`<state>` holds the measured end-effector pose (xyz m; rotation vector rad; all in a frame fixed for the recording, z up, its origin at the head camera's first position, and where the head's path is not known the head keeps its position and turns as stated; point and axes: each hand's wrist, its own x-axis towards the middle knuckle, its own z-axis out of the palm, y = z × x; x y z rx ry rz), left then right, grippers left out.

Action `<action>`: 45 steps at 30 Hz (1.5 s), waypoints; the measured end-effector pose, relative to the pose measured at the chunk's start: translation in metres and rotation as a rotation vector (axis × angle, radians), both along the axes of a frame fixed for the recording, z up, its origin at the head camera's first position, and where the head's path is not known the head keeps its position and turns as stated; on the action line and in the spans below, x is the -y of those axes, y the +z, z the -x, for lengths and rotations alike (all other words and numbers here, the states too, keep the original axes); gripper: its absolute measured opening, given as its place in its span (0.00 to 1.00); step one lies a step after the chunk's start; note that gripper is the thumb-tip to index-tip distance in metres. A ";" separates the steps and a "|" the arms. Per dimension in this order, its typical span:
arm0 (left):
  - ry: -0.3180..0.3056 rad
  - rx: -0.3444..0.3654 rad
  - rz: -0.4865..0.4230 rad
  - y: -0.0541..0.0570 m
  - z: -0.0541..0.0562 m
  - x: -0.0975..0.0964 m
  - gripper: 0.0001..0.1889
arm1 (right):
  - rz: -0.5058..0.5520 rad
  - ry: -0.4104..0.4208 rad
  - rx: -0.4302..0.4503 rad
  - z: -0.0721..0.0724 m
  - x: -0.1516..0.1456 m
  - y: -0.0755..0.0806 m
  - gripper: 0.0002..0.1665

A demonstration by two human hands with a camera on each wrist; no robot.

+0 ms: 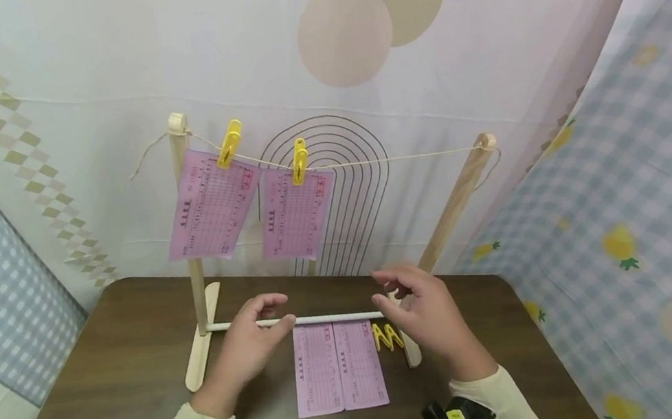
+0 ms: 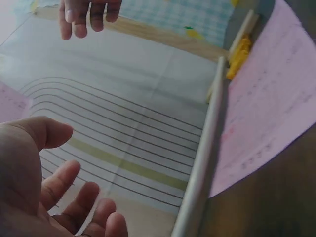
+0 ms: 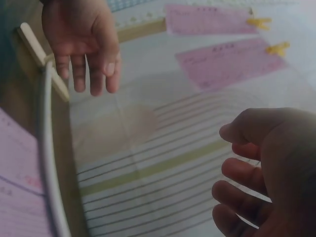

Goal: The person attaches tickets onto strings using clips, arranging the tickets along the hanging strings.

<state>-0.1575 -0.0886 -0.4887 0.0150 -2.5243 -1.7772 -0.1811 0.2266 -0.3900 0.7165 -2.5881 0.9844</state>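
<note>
Both hands hover over the table near a white rod point(image 1: 336, 318), fingers loosely bent with nothing in them. My left hand point(image 1: 254, 336) is by the rod's left part; my right hand point(image 1: 424, 303) is near its right end. Between them, two pink printed slips point(image 1: 317, 370) lie side by side on the table. Two yellow clothespins point(image 1: 386, 336) sit just right of the slips, beside the right hand. Above, a left pink slip point(image 1: 214, 206) and a right pink slip point(image 1: 299, 214) hang from a string point(image 1: 392, 159), each under one yellow clothespin point(image 1: 299, 162).
The string runs between a left wooden post point(image 1: 199, 294) and a leaning right wooden post point(image 1: 456, 203). Flat wooden feet point(image 1: 197, 360) support the frame on the dark brown table point(image 1: 112, 373). A patterned cloth point(image 1: 107, 56) hangs behind, with checked cloth point(image 1: 562, 225) at the right.
</note>
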 end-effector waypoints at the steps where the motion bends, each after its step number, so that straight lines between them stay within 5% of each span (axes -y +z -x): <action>1: -0.006 0.014 0.011 -0.003 -0.001 -0.002 0.23 | 0.007 -0.014 0.014 -0.001 -0.002 -0.006 0.21; 9: -0.059 0.122 0.102 -0.022 -0.012 -0.012 0.28 | 0.087 -0.086 0.124 -0.001 -0.012 -0.053 0.22; 20: -0.099 0.131 0.363 -0.038 -0.020 -0.018 0.49 | 0.145 -0.259 0.269 0.000 -0.029 -0.104 0.21; 28: -0.078 0.102 0.487 -0.044 -0.016 -0.028 0.54 | 0.133 -0.381 0.301 0.006 -0.049 -0.143 0.19; 45: 0.003 -0.053 0.675 -0.071 -0.015 -0.036 0.44 | 0.070 -0.472 0.276 0.002 -0.060 -0.176 0.24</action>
